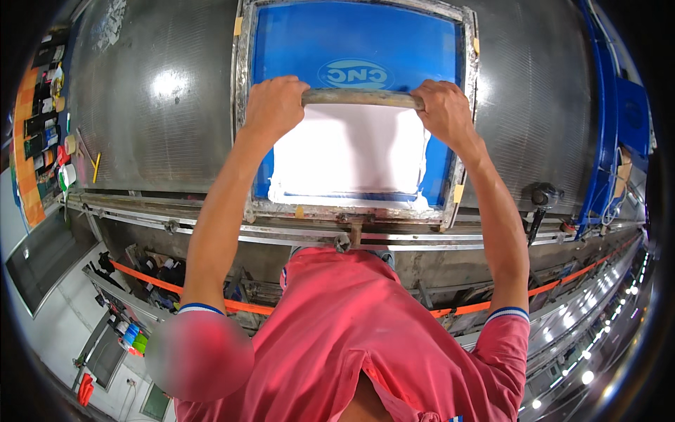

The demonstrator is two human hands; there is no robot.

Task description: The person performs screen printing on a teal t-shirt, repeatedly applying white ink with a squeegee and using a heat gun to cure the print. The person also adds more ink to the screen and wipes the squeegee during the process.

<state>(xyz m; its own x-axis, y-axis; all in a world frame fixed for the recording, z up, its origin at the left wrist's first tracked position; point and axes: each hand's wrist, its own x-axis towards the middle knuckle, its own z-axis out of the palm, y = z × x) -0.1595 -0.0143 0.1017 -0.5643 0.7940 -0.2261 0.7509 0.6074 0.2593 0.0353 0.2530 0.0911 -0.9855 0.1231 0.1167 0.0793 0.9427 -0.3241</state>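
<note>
Both my arms reach forward over a screen-printing frame (453, 70) with blue mesh (351, 35). My left hand (275, 105) is closed round the left end of a wooden-handled squeegee (362, 97). At its right end my right hand (444, 109) grips the same handle. The squeegee lies straight across the screen, just nearer than an oval emblem in the mesh. White ink (344, 151) covers the part of the screen between the squeegee and me, with ragged edges at the sides and near rim. The squeegee's blade is hidden beneath the handle.
The frame rests on a long grey metal table (162, 126). A metal rail (408, 243) runs along its near edge. To the right lies a black handheld tool (545, 200). Bottles and tubs stand on an orange-topped shelf (29, 141) at far left, near a yellow stick (96, 167).
</note>
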